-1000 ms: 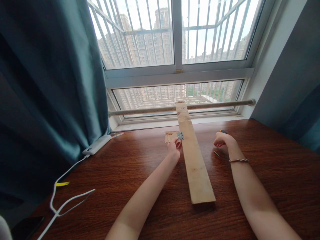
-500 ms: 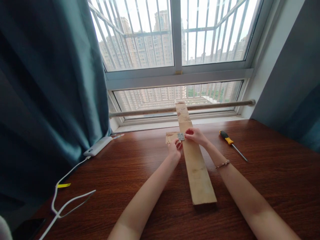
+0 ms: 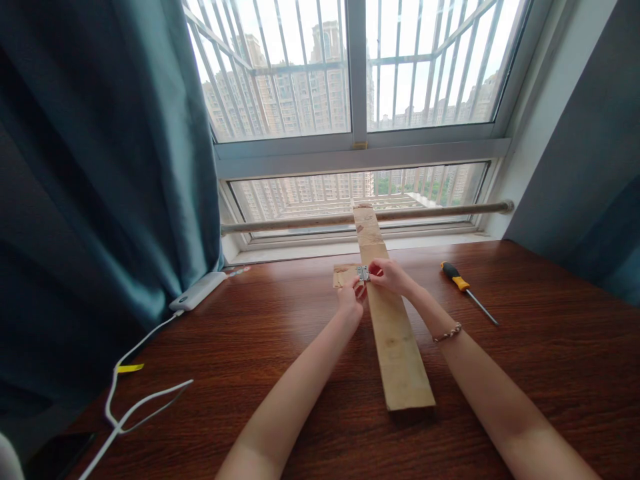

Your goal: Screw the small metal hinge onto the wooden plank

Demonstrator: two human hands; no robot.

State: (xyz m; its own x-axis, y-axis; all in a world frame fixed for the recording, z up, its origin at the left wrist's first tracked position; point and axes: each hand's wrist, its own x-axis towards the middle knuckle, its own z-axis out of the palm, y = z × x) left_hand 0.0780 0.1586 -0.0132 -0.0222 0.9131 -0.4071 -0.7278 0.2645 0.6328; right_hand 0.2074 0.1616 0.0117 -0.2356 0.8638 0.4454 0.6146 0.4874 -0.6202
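Note:
A small silver metal hinge (image 3: 363, 274) with screw holes lies across the joint between a long wooden board (image 3: 397, 340) and a short wooden piece (image 3: 342, 275) at its left. My left hand (image 3: 351, 297) has its fingertips closed at the hinge's lower left edge, close to the short piece. From the right, my right hand (image 3: 391, 275) pinches the hinge's right edge, covering part of that leaf. Anything smaller between those fingers is too small to make out. A screwdriver (image 3: 457, 277) with a black and yellow handle rests on the table to the right.
The brown wooden table (image 3: 240, 347) runs up to a barred window. A white power bank (image 3: 200, 291) with a white cable (image 3: 111, 393) lies at the left, beside a dark curtain (image 3: 125, 167). A horizontal pipe (image 3: 440, 210) crosses behind the board's far end.
My right fingers have shifted slightly left onto the hinge, covering more of its right leaf. My left hand stays at the lower edge. The whole view has moved slightly.

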